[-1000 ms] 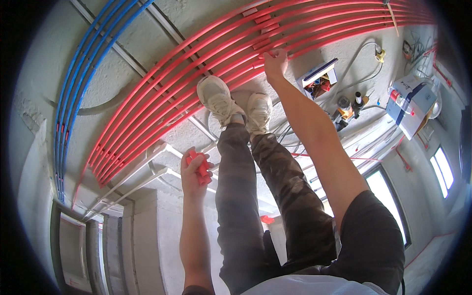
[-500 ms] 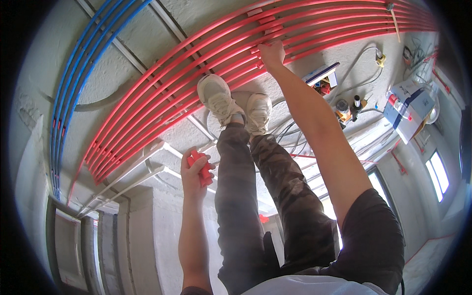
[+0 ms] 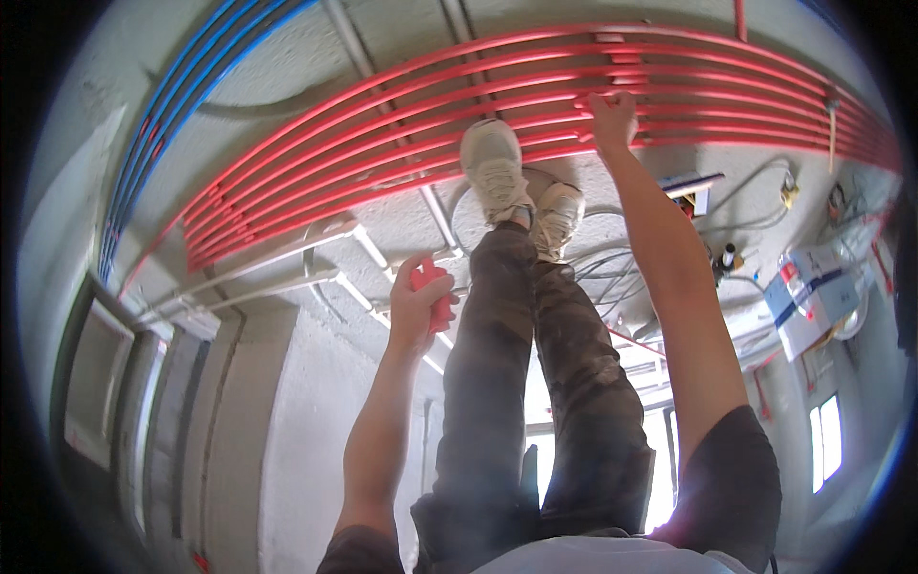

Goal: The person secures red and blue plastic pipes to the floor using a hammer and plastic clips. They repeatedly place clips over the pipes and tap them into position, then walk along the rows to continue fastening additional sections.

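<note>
A row of parallel red pipes (image 3: 535, 85) curves across the floor in front of my shoes. My right hand (image 3: 615, 120) is closed at the nearer pipes, its fingers pressed round a small red pipe clip (image 3: 581, 101) there; the fingers partly hide it. Just beyond this hand, more red clips (image 3: 625, 59) sit across the farther pipes in a line. My left hand (image 3: 413, 308) is raised, away from the pipes, closed around a stack of red pipe clips (image 3: 439, 293).
Blue pipes (image 3: 168, 124) run along the left. White conduits (image 3: 277, 252) cross nearer me. Right of my arm lie an open box (image 3: 690, 187), loose cables (image 3: 612, 273), a black-topped tool (image 3: 729, 256) and a blue-white carton (image 3: 813, 297). My shoes (image 3: 494, 170) stand close to the pipes.
My view has swung, so pipes and shoes sit farther right in the picture. The right hand stays at the pipes beside the clip line. The left hand still holds its clips, now turned slightly.
</note>
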